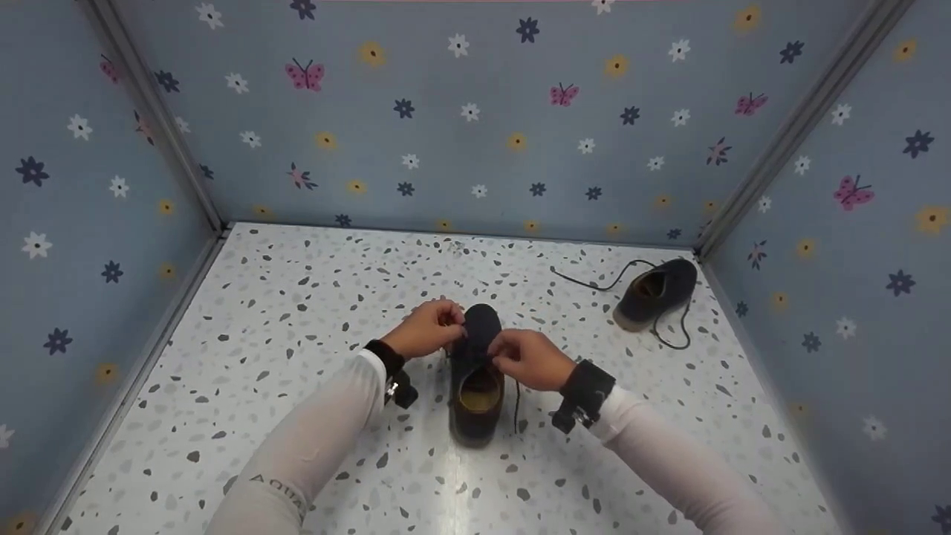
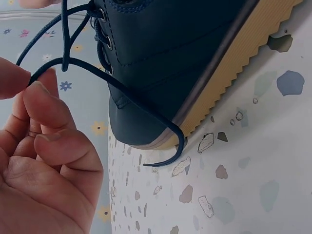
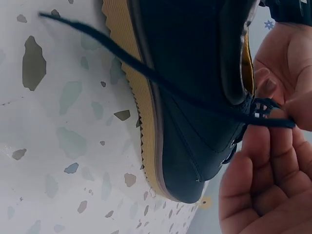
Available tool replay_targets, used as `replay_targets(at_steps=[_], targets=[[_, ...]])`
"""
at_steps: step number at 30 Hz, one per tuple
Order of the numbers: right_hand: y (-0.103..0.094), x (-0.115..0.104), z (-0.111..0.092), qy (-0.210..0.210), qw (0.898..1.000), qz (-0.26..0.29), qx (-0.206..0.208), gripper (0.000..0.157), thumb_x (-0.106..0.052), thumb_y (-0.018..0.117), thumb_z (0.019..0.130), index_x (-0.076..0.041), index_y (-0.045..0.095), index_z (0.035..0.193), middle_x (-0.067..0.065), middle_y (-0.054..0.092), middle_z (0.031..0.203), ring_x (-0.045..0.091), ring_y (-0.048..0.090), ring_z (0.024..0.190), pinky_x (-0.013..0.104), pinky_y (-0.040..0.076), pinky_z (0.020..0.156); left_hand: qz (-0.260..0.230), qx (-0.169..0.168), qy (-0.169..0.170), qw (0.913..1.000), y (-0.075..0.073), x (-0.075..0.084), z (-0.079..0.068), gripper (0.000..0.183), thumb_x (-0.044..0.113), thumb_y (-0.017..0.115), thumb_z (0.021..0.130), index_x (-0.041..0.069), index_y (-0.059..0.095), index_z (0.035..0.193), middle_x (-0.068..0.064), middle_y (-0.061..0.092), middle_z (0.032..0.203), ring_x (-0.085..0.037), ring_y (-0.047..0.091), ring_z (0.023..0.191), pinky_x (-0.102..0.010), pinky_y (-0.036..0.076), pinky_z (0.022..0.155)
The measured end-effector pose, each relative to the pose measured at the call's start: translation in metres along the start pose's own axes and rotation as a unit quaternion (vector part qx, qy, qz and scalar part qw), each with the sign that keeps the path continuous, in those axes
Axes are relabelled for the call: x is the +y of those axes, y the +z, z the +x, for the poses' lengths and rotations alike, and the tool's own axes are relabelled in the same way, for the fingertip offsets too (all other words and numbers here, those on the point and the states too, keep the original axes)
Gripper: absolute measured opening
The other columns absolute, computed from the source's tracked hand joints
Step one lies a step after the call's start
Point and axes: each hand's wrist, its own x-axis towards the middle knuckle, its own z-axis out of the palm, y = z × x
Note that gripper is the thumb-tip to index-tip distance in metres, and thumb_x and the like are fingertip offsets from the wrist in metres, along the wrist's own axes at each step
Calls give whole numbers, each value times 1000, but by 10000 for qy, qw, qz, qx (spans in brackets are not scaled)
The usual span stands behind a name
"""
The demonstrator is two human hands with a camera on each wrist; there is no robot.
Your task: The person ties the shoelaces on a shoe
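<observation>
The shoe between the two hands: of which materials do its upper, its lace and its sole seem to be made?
The upper looks like smooth, dark blue leather or imitation leather, with a dull finish and stitched seams. The lace seems to be textile cord: it bends freely and looks finely woven. The sole is probably matt tan rubber, ribbed with a toothed edge.

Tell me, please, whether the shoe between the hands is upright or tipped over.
Upright: the shoe stands on its sole on the speckled surface, its opening facing up in the head view.
</observation>
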Motion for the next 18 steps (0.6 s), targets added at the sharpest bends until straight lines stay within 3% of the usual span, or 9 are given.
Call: replay_targets(at_steps=[2, 6, 12, 18], targets=[[0, 1, 0, 89, 9999, -12, 56, 13, -7, 65, 96, -9, 74, 105, 5, 75, 91, 7, 63, 77, 26, 54, 72, 14, 6, 12, 10000, 0, -1, -1, 15, 7, 64, 91, 4, 65, 105, -1, 66, 89, -40, 67, 87, -26, 52, 65], [0, 1, 1, 392, 9991, 126, 54, 16, -6, 59, 97, -8, 73, 103, 7, 74, 92, 9, 64, 74, 28, 55, 69, 66, 3, 73, 10000, -2, -3, -2, 24, 5, 62, 91, 1, 68, 114, -4, 67, 92, -38, 67, 87, -26, 53, 65], [-1, 2, 4, 548, 9984, 100, 125, 13, -10, 58, 99, -8, 70, 99, 4, 68, 94, 11, 57, 79, 29, 49, 73, 65, -34, 4, 10000, -3, -4, -5, 16, 5, 61, 91, 5, 70, 104, -3, 68, 94, -38, 68, 89, -29, 54, 68], [-1, 4, 7, 596, 9978, 254, 164, 18, -26, 69, 101, -11, 70, 90, -6, 55, 77, 10, 51, 67, 26, 43, 64, 61, -45, 132, 9999, -5, -4, -9, 13, 3, 60, 92, 6, 70, 100, -2, 69, 92, -22, 63, 79, -27, 52, 67]])
